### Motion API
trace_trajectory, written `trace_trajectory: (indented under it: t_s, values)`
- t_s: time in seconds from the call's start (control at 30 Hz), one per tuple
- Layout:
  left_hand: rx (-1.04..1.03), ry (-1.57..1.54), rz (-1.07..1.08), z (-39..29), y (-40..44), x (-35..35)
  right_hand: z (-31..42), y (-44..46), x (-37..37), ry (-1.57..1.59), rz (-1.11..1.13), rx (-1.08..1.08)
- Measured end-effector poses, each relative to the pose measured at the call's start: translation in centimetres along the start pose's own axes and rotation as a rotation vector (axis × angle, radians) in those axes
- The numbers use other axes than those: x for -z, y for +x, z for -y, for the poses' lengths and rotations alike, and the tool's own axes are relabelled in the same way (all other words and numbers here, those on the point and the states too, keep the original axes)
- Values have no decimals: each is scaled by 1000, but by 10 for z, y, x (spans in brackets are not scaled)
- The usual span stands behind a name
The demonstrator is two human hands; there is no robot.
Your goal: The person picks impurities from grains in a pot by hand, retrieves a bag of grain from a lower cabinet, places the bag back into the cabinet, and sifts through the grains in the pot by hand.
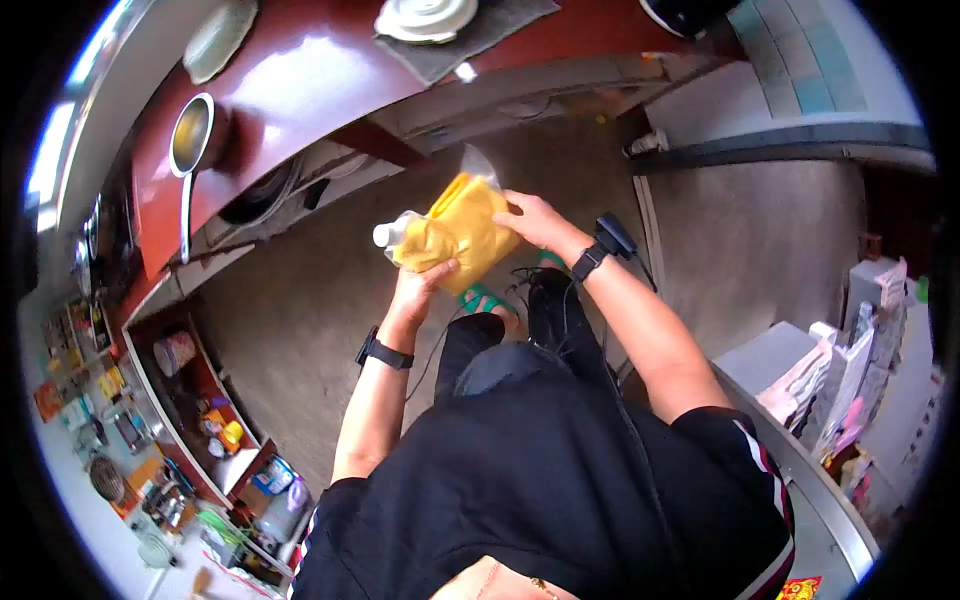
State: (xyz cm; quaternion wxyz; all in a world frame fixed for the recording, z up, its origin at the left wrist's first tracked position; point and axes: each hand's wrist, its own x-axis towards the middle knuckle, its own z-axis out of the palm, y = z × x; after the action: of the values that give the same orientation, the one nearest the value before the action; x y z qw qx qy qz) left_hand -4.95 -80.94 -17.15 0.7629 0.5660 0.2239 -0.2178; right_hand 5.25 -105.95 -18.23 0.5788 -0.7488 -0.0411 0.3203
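Observation:
A clear plastic spout pouch [470, 235] with yellow contents is held in front of me over the floor, tilted, its white cap [382, 235] pointing left. My left hand [425, 285] grips the lower left side of the pouch, thumb across its front. On the upper right side, my right hand [535, 220] is closed on the pouch's edge, the thumb on top and the other fingers mostly hidden behind it. A clear, loose flap of plastic sticks up at the far end. What exactly the yellow contents are, I cannot make out.
Ahead runs a reddish-brown counter [310, 75] bearing a long-handled pan [195, 135], a white lidded container [425, 15] on a grey cloth and a pale green dish [218, 40]. Shelves [215, 400] with assorted goods stand left. A cable [425, 355] hangs by my legs.

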Motion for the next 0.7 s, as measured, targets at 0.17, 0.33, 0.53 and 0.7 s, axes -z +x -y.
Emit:
trace_trajectory:
  t_s: [0.17, 0.33, 0.53, 0.7]
  values:
    - [-20, -123, -159, 25, 56, -62, -79, 5, 54, -40, -407, 90]
    - [-82, -115, -183, 45, 140, -110, -181, -29, 98, 310, -392, 54]
    - [-123, -212, -193, 53, 214, -133, -267, -75, 100, 523, -352, -97]
    - [-266, -173, -190, 45, 252, -170, -315, -90, 83, 581, -317, -97]
